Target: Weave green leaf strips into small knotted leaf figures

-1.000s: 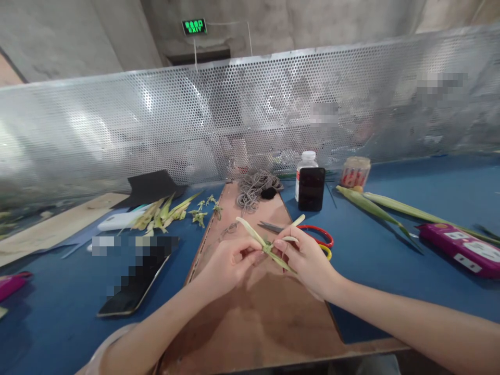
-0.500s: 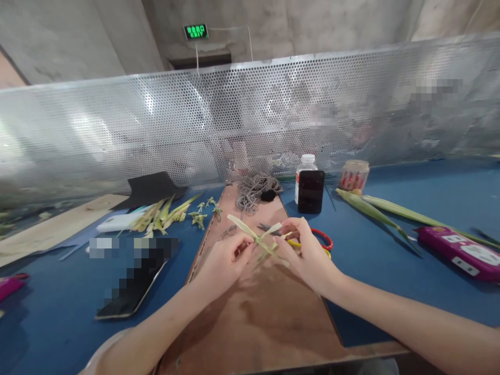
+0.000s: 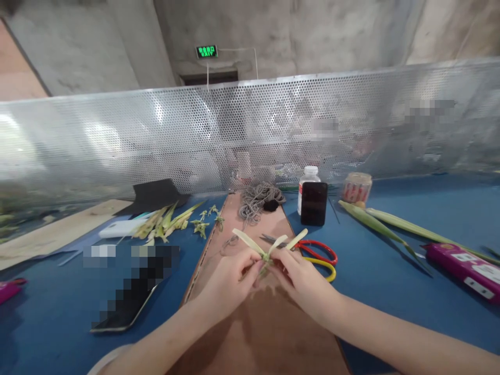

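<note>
A green-lit exit sign (image 3: 207, 51) is seen at upper left of centre, above a perforated silver metal screen (image 3: 273, 117). Right of centre, a white plastic bottle (image 3: 311, 175) is partly hidden by an upright black rectangular device (image 3: 314, 204); a magenta case (image 3: 461, 266) is cut off by the right edge

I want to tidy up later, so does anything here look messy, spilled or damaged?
The grey cord lies in a loose tangle at the far end of the brown board, which looks untidy. I see no spill or clear damage.
</note>
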Demonstrator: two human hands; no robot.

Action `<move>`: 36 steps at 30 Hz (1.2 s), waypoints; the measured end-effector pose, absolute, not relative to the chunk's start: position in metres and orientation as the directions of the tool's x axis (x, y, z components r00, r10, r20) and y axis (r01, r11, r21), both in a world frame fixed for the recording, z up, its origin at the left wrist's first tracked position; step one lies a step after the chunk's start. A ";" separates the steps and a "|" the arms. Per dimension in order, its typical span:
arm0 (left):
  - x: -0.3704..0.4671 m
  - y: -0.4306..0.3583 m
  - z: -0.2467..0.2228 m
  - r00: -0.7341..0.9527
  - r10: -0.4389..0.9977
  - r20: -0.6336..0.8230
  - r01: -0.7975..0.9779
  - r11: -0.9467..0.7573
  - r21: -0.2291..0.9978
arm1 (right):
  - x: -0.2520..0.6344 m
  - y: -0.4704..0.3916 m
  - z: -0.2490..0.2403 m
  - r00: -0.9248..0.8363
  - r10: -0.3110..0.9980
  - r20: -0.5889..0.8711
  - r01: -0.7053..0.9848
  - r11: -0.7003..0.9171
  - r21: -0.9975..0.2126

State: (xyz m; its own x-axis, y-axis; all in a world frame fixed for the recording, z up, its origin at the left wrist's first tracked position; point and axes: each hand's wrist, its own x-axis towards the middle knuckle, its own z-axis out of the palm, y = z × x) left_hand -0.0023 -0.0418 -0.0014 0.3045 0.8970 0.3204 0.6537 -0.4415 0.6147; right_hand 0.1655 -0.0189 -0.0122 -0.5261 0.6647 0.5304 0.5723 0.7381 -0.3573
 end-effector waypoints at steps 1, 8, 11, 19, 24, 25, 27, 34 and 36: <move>-0.002 -0.042 -0.001 0.307 0.898 0.316 0.645 -0.441 0.624 | 0.165 -0.019 -0.013 -0.522 0.685 0.508 0.581 0.722 -0.377; 0.001 -0.044 -0.003 0.331 0.901 0.279 0.613 -0.431 0.663 | 0.169 -0.023 -0.015 -0.580 0.645 0.498 0.597 0.752 -0.279; 0.001 -0.045 -0.003 0.345 0.899 0.270 0.611 -0.434 0.662 | 0.171 -0.025 -0.015 -0.612 0.603 0.512 0.603 0.774 -0.191; 0.000 -0.047 -0.001 0.379 0.880 0.288 0.624 -0.472 0.623 | 0.173 -0.023 -0.016 -0.642 0.530 0.554 0.579 0.809 -0.102; -0.001 -0.047 0.000 0.391 0.869 0.305 0.633 -0.494 0.596 | 0.176 -0.020 -0.019 -0.632 0.492 0.599 0.578 0.814 -0.058; -0.001 -0.047 0.000 0.392 0.868 0.304 0.632 -0.494 0.597 | 0.176 -0.020 -0.020 -0.631 0.483 0.607 0.578 0.815 -0.047; -0.001 -0.046 -0.001 0.398 0.868 0.298 0.628 -0.494 0.601 | 0.176 -0.020 -0.019 -0.634 0.461 0.621 0.578 0.816 -0.017; -0.001 -0.046 -0.002 0.394 0.869 0.298 0.604 -0.489 0.629 | 0.176 -0.021 -0.015 -0.644 0.425 0.637 0.573 0.819 0.032; -0.001 -0.047 0.001 0.387 0.875 0.292 0.601 -0.479 0.640 | 0.176 -0.021 -0.014 -0.635 0.447 0.631 0.571 0.821 -0.007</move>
